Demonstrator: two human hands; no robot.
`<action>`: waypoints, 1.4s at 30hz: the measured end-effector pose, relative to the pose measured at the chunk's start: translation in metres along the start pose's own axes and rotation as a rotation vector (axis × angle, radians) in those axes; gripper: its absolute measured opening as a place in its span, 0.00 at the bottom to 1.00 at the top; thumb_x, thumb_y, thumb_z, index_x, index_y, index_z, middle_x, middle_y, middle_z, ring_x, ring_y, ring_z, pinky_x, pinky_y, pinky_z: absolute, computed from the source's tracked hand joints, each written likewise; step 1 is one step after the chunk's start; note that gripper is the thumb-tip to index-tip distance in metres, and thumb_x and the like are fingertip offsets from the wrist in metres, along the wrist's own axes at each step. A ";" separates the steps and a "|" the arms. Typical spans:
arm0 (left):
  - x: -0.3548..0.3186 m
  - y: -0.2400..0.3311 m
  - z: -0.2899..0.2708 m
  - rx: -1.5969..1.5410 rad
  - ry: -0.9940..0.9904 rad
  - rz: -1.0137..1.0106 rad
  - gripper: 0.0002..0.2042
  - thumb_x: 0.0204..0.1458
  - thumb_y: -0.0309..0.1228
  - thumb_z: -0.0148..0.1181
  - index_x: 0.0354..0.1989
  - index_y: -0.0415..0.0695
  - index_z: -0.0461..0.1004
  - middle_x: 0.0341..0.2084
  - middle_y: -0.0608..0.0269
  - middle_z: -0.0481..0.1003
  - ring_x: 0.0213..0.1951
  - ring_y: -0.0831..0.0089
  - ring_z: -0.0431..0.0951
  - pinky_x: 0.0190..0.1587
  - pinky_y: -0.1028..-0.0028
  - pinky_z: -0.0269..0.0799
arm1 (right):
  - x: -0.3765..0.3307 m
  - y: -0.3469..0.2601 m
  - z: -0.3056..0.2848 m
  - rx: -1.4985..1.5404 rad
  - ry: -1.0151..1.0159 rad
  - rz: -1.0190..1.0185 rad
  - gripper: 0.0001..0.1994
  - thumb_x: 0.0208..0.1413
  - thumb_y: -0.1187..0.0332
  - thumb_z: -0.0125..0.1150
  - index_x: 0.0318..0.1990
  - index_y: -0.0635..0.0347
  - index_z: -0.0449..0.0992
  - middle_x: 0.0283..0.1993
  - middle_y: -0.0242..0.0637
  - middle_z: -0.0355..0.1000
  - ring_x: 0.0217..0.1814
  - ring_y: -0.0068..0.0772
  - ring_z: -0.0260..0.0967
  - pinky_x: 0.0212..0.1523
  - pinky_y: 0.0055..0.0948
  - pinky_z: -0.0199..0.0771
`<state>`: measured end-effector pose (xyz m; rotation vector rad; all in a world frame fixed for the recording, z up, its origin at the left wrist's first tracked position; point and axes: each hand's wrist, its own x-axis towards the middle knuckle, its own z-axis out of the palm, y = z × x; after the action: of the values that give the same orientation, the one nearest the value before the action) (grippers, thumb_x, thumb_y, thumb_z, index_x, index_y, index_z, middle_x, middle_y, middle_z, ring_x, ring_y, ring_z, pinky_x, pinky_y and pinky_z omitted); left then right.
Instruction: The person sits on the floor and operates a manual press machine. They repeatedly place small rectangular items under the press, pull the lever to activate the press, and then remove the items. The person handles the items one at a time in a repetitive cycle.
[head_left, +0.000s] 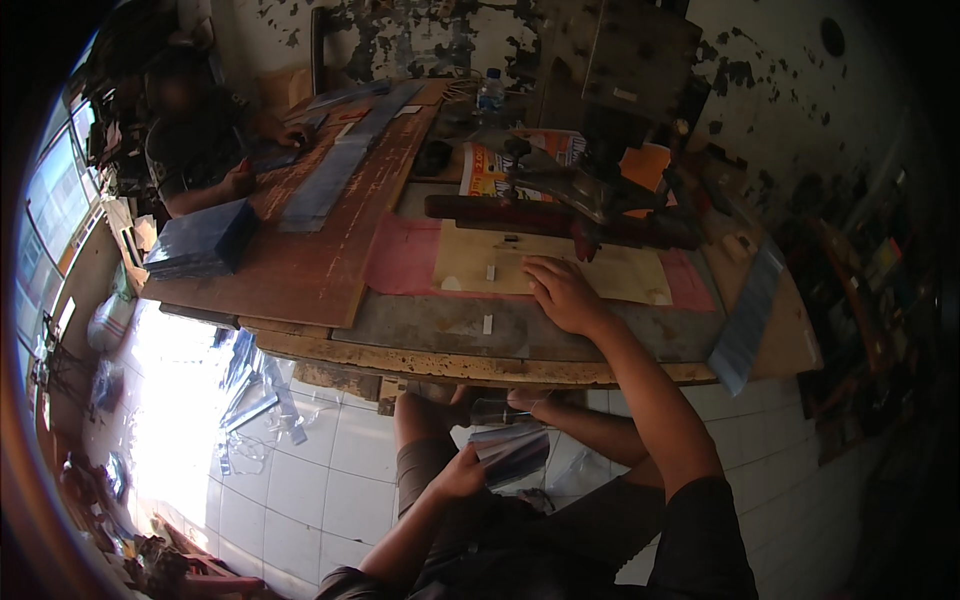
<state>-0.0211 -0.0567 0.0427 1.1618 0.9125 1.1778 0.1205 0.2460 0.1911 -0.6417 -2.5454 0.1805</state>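
My left hand (pixel 461 473) is closed on the edge of a clear plastic sheet (pixel 513 458), held low over my lap below the table edge. On the table my right hand (pixel 562 292) rests with its fingers stretched out on a cream board (pixel 465 262). Pink sheeting (pixel 402 255) shows at both ends of that board. Just beyond my right fingertips is a dark red bar (pixel 480 210), part of a heavy metal press (pixel 590 165). Small pale blocks, one of them a white block (pixel 488 324), sit near the board.
A co-worker (pixel 195 140) sits at the far left, hands over a brown board (pixel 310 265). Clear plastic strips (pixel 345 170) and a stack of plastic sheets (pixel 203 240) lie there. Another plastic strip (pixel 748 318) overhangs the right edge. Plastic scraps (pixel 250 385) litter the floor.
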 end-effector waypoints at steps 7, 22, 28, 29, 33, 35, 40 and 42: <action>-0.004 0.013 0.003 -0.008 0.028 -0.007 0.18 0.64 0.22 0.49 0.62 0.33 0.69 0.58 0.53 0.74 0.60 0.67 0.71 0.65 0.68 0.65 | -0.022 -0.034 -0.020 -0.025 0.007 0.022 0.20 0.68 0.62 0.52 0.60 0.65 0.72 0.65 0.43 0.67 0.69 0.47 0.62 0.70 0.46 0.60; 0.011 0.017 0.009 0.072 -0.024 0.024 0.17 0.65 0.25 0.51 0.61 0.34 0.70 0.57 0.53 0.74 0.59 0.68 0.72 0.63 0.69 0.66 | -0.025 -0.017 -0.009 -0.047 -0.081 0.043 0.24 0.69 0.59 0.51 0.67 0.64 0.67 0.72 0.43 0.61 0.76 0.43 0.54 0.75 0.45 0.52; 0.009 0.007 0.008 0.042 -0.024 -0.027 0.19 0.61 0.21 0.49 0.61 0.33 0.70 0.56 0.50 0.75 0.58 0.66 0.73 0.63 0.69 0.65 | -0.023 -0.018 -0.005 -0.010 -0.060 0.035 0.24 0.70 0.58 0.48 0.66 0.65 0.67 0.73 0.44 0.60 0.77 0.44 0.52 0.76 0.45 0.50; 0.010 0.010 0.009 0.032 -0.018 -0.031 0.20 0.59 0.19 0.48 0.61 0.33 0.70 0.55 0.49 0.76 0.57 0.65 0.73 0.63 0.69 0.65 | -0.023 -0.018 -0.006 -0.006 -0.061 0.035 0.25 0.70 0.57 0.48 0.66 0.66 0.67 0.73 0.44 0.60 0.77 0.44 0.51 0.76 0.45 0.49; 0.009 0.004 0.006 0.058 -0.004 -0.044 0.19 0.60 0.20 0.49 0.60 0.33 0.70 0.55 0.49 0.76 0.58 0.65 0.73 0.62 0.69 0.66 | -0.022 -0.021 -0.007 0.005 -0.056 0.040 0.25 0.71 0.57 0.47 0.66 0.65 0.66 0.73 0.44 0.59 0.78 0.43 0.51 0.76 0.46 0.48; 0.007 -0.003 0.006 0.102 0.025 -0.041 0.20 0.60 0.20 0.49 0.61 0.34 0.70 0.55 0.49 0.76 0.58 0.65 0.73 0.62 0.68 0.66 | -0.022 -0.020 -0.004 0.008 -0.048 0.033 0.25 0.70 0.56 0.47 0.66 0.65 0.66 0.73 0.44 0.59 0.78 0.42 0.51 0.76 0.47 0.48; 0.012 0.009 0.006 0.102 -0.039 -0.014 0.17 0.64 0.24 0.52 0.60 0.33 0.71 0.56 0.52 0.75 0.59 0.67 0.73 0.63 0.68 0.65 | -0.025 -0.017 -0.004 -0.002 -0.032 0.032 0.24 0.70 0.57 0.48 0.65 0.66 0.67 0.73 0.43 0.59 0.78 0.42 0.51 0.76 0.47 0.48; 0.012 0.016 0.008 0.088 -0.058 -0.014 0.17 0.64 0.23 0.51 0.60 0.33 0.71 0.56 0.52 0.75 0.59 0.67 0.73 0.63 0.68 0.65 | -0.025 -0.019 -0.006 0.004 -0.019 0.031 0.24 0.70 0.57 0.48 0.65 0.66 0.68 0.73 0.43 0.59 0.77 0.42 0.52 0.75 0.47 0.48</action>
<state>-0.0144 -0.0463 0.0607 1.2520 0.9340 1.0964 0.1349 0.2173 0.1895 -0.6808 -2.5535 0.2030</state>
